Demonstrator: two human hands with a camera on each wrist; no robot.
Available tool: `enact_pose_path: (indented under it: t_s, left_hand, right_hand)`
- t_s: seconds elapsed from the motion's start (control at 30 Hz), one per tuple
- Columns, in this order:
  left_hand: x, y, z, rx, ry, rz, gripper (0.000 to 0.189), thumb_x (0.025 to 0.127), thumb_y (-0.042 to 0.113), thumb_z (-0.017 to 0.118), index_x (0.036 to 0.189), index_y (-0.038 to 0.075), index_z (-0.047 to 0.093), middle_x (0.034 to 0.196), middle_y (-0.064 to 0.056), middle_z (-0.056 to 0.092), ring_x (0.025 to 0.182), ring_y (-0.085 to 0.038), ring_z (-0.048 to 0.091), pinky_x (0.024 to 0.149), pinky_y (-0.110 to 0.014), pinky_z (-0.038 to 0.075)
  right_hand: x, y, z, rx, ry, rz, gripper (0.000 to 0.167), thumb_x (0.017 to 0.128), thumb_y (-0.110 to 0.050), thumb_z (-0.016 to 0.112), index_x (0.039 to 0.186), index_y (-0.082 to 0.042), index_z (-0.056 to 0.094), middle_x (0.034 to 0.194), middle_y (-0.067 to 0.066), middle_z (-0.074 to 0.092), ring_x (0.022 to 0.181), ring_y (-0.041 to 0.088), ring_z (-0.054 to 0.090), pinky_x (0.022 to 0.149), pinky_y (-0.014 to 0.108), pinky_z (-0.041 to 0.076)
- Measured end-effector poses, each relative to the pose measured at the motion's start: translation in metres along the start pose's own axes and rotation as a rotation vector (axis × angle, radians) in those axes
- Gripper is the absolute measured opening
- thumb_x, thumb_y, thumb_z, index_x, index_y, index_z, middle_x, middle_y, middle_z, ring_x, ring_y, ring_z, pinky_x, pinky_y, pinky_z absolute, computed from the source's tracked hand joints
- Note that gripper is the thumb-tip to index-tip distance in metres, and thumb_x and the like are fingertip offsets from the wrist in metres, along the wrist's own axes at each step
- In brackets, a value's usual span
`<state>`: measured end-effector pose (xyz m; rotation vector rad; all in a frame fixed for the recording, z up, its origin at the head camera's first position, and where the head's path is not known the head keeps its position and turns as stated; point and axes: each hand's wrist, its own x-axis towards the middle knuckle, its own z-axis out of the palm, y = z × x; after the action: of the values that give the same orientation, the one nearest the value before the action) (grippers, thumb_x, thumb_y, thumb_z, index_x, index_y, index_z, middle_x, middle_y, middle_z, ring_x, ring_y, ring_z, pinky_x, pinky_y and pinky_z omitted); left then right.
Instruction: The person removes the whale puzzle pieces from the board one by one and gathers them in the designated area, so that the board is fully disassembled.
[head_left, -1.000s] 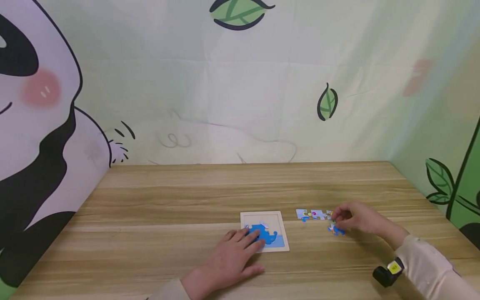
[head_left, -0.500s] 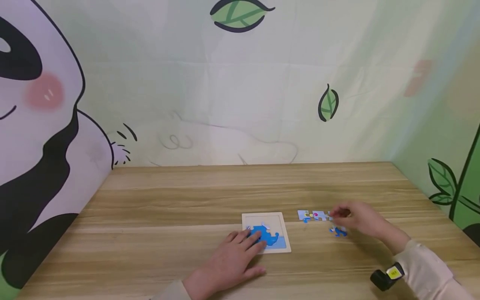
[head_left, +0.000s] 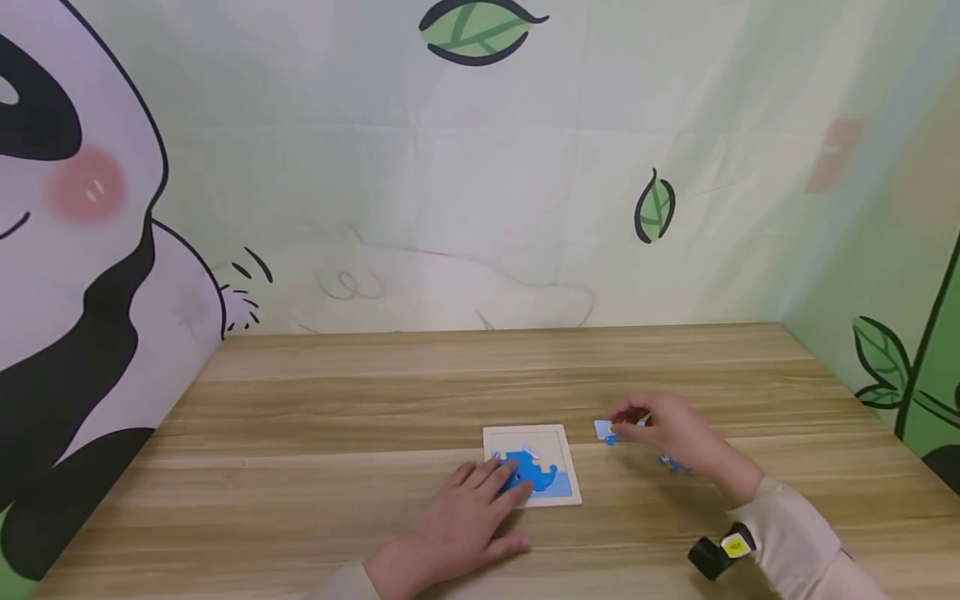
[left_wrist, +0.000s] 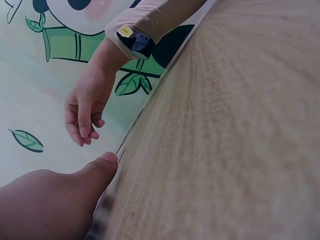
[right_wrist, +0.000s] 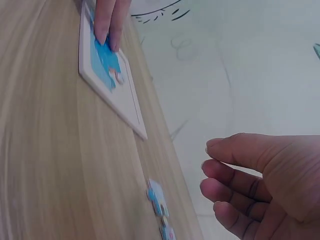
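Observation:
A square wooden puzzle board [head_left: 553, 438] lies on the table, its lower part filled with pieces forming a blue animal [head_left: 542, 477]. My left hand [head_left: 459, 518] rests on the board's left side, fingers spread over the blue pieces and partly covering them. To the right of the board, my right hand [head_left: 671, 429] hovers over loose puzzle pieces [head_left: 602, 430], hiding part of their row. In the right wrist view, the thumb and loosely bent fingers of the right hand [right_wrist: 265, 185] stand apart with nothing between them, above the pieces [right_wrist: 158, 199].
More loose blue puzzle pieces [head_left: 673, 465] lie below the right hand. The wooden table [head_left: 300, 467] ends at a printed wall sheet [head_left: 375, 167] with a panda and leaves. A black device with a yellow label [head_left: 731, 547] is strapped to the right wrist.
My right hand has moved left, from the right end of the loose pieces to above the row nearer the board. The left hand has stayed in place on the board.

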<state>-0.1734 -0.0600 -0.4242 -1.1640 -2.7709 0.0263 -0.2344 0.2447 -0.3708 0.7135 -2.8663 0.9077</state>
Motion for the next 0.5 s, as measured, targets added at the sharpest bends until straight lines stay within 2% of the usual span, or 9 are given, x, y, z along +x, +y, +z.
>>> enact_pose_path:
  t_s: [0.13,0.27,0.5]
  left_hand:
    - [0.0,0.0,0.0,-0.002,0.009,-0.004,0.062,0.095,0.064,0.036,0.142,0.025,0.047,0.149,-0.009,0.045,0.136,-0.028,0.044,0.111,-0.045,0.037]
    - [0.0,-0.001,-0.001,-0.024,-0.013,-0.015,0.062,0.095,0.064,0.036,0.143,0.026,0.046,0.149,-0.013,0.044,0.137,-0.029,0.042,0.112,-0.045,0.036]
    - [0.001,-0.002,-0.001,-0.032,-0.021,-0.014,0.061,0.095,0.064,0.034,0.143,0.027,0.045,0.148,-0.013,0.044,0.137,-0.029,0.042,0.113,-0.044,0.035]
  right_hand:
    - [0.006,-0.009,0.007,0.012,0.003,-0.018,0.012,0.088,-0.011,0.068,0.098,-0.006,0.071,0.087,-0.003,0.07,0.082,0.007,0.06,0.071,0.021,0.051]
    - [0.012,-0.018,0.014,0.035,-0.024,-0.037,0.014,0.088,-0.01,0.067,0.1,-0.004,0.07,0.088,-0.001,0.07,0.082,0.008,0.059,0.071,0.021,0.051]
    - [0.02,-0.028,0.024,0.091,-0.043,-0.071,0.015,0.088,-0.008,0.067,0.101,-0.001,0.07,0.088,0.003,0.069,0.079,0.006,0.057,0.069,0.02,0.051]
